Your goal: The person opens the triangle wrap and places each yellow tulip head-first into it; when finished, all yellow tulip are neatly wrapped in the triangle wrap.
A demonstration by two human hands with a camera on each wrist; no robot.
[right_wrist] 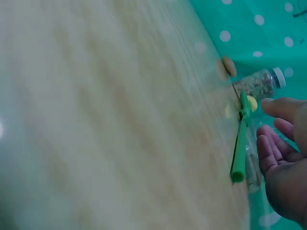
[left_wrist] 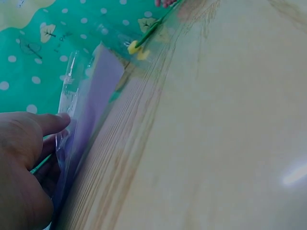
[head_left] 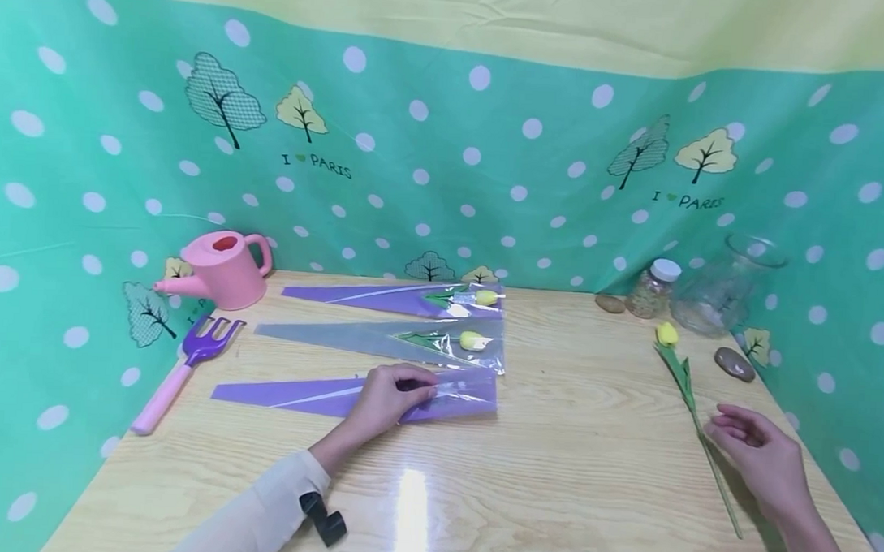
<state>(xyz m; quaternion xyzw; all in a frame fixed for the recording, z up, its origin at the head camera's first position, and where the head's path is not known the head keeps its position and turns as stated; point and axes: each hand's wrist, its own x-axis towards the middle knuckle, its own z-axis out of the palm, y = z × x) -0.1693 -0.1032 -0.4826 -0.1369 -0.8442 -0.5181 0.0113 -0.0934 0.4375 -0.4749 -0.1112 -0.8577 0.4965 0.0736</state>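
My left hand [head_left: 391, 398] pinches the clear film of the nearest purple flower sleeve [head_left: 306, 395] between thumb and fingers. The left wrist view shows the thumb on one side of that sleeve [left_wrist: 98, 86], with the other fingers partly hidden behind it. On the right, a loose yellow tulip [head_left: 685, 382] with a long green stem lies on the table. Beside its stem hovers my right hand [head_left: 765, 458], fingers loosely bent and holding nothing. In the right wrist view the stem [right_wrist: 240, 148] runs just left of the fingertips.
Behind lie a grey sleeve [head_left: 323, 334] and a purple sleeve [head_left: 353, 296], each with a yellow tulip. A pink watering can [head_left: 226, 272] and hand fork [head_left: 183, 372] are at left. A glass vase [head_left: 712, 298], pebble jar [head_left: 649, 291] and stones [head_left: 734, 363] stand at right.
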